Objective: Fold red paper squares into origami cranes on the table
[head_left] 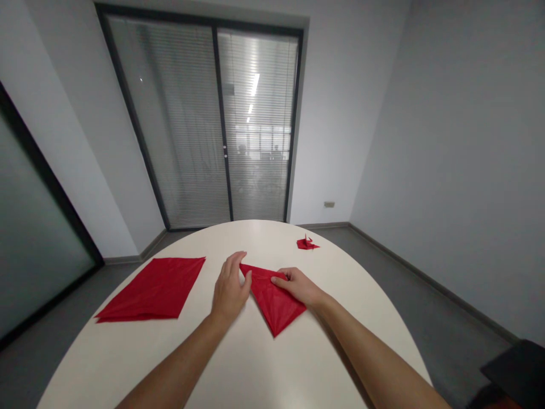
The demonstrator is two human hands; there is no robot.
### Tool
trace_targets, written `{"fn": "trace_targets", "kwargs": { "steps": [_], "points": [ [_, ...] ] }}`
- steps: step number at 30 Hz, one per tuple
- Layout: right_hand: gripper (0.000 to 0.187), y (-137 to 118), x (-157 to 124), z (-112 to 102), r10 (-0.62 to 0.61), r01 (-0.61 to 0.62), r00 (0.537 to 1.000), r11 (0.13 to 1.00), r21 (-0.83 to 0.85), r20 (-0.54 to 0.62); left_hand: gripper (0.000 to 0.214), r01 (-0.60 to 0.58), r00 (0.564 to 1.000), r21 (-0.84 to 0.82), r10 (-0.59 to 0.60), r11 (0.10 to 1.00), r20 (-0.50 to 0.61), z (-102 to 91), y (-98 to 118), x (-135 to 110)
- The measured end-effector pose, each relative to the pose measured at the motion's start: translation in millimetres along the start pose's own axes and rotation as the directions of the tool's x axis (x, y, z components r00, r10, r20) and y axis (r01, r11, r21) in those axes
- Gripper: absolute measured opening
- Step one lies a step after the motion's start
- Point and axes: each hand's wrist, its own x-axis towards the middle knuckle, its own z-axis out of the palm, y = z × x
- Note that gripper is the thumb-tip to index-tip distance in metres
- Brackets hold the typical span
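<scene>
White round table in a bare grey room: at centre, left hand lies flat and spread on a red paper triangle, right hand pinches its top edge, seemingly early folding, with unfolded red sheets at ten o'clock and one small folded figure at one o'clock.

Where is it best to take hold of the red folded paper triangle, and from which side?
Probably at the pointed tip nearest the person, from the near side. The red paper triangle lies flat on the table; the left hand and right hand rest on its far edge, so that tip is the free part to pinch.
</scene>
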Motion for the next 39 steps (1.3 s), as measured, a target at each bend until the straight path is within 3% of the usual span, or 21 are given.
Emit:
{"fn": "trace_targets", "kwargs": {
  "steps": [2, 5, 10, 14, 17, 25, 28, 33, 36, 39],
  "points": [
    [0.045, 2, 1, -1, 0.011, -0.013, 0.999, 0.998, -0.068, -0.030, 0.036, -0.119, 0.993, 0.069, 0.118, 0.990, 0.030, 0.0, 2, 0],
    [0.039, 5, 3, -1, 0.030, -0.041, 0.996, 0.990, -0.132, -0.086, 0.030, -0.250, 0.954, 0.049, 0.237, 0.967, 0.181, 1.8, 6, -2],
    [0.034, 7, 3, 3, 0.079, -0.081, 0.984, 0.997, -0.004, -0.161, 0.038, -0.303, 0.856, -0.071, 0.304, 0.950, 0.417, 3.5, 10, -9],
    [0.037, 3, 1, 8, 0.124, -0.095, 0.987, 0.962, 0.255, -0.102, 0.045, -0.282, 0.858, -0.050, 0.275, 0.958, 0.435, 5.0, 7, -12],
    [0.039, 0, -1, 11, 0.090, -0.079, 0.996, 0.957, 0.280, -0.026, 0.047, -0.264, 0.874, -0.022, 0.249, 0.964, 0.418, 8.9, 2, -13],
    [0.033, -11, -7, 6, -0.002, 0.001, 0.995, 1.000, 0.004, 0.100, 0.033, -0.183, 0.923, 0.008, 0.169, 0.983, 0.345, 7.8, -2, -7],
    [0.034, -10, -7, 3, -0.028, 0.033, 0.997, 0.997, -0.067, 0.076, 0.019, -0.164, 0.932, -0.007, 0.158, 0.986, 0.326, 4.0, 3, -4],
    [0.032, 2, -2, -5, -0.077, 0.078, 0.997, 0.969, -0.235, 0.014, 0.021, -0.075, 0.932, 0.029, 0.060, 0.997, 0.358, 1.7, 9, -4],
    [0.024, 5, -2, -8, -0.137, 0.099, 0.988, 0.911, -0.401, -0.068, 0.022, 0.004, 0.921, 0.059, -0.027, 0.998, 0.390, 2.1, 8, -6],
    [0.022, 0, -5, -5, -0.220, 0.075, 0.963, 0.776, -0.626, -0.157, 0.021, 0.054, 0.919, 0.122, -0.097, 0.991, 0.383, 2.9, 5, -7]
  ]
}}
